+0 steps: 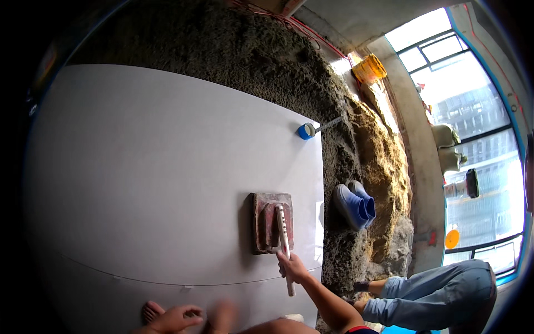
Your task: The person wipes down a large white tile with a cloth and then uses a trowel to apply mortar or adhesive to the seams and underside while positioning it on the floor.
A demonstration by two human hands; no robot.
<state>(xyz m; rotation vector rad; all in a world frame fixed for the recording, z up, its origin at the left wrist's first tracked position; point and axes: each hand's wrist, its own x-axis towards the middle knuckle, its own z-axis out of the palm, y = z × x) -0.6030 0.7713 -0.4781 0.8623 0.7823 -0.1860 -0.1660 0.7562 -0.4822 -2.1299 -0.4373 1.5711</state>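
Note:
A large white tile (pixel 167 167) fills the left and middle of the view. Near its right edge rests a square, worn red float (pixel 258 228) smeared with mortar. Across the float lies a long white handle (pixel 283 231) with dark spots; whether the two are joined I cannot tell. My right hand (pixel 292 267) is closed round the lower part of this handle. At the bottom left my left hand (pixel 177 320) hovers low with fingers loosely curved and apart, holding nothing visible. Bare toes (pixel 152 312) show beside it, and a blurred skin-coloured shape (pixel 223 314) lies to its right.
A blue tape measure (pixel 306 131) sits at the tile's far right corner, its blade pulled out. Blue shoes (pixel 353 206) stand on rough mortar (pixel 336 161). A yellow bucket (pixel 369 69) is farther back. Another person's trousered legs (pixel 434 295) are at lower right, near windows (pixel 484 167).

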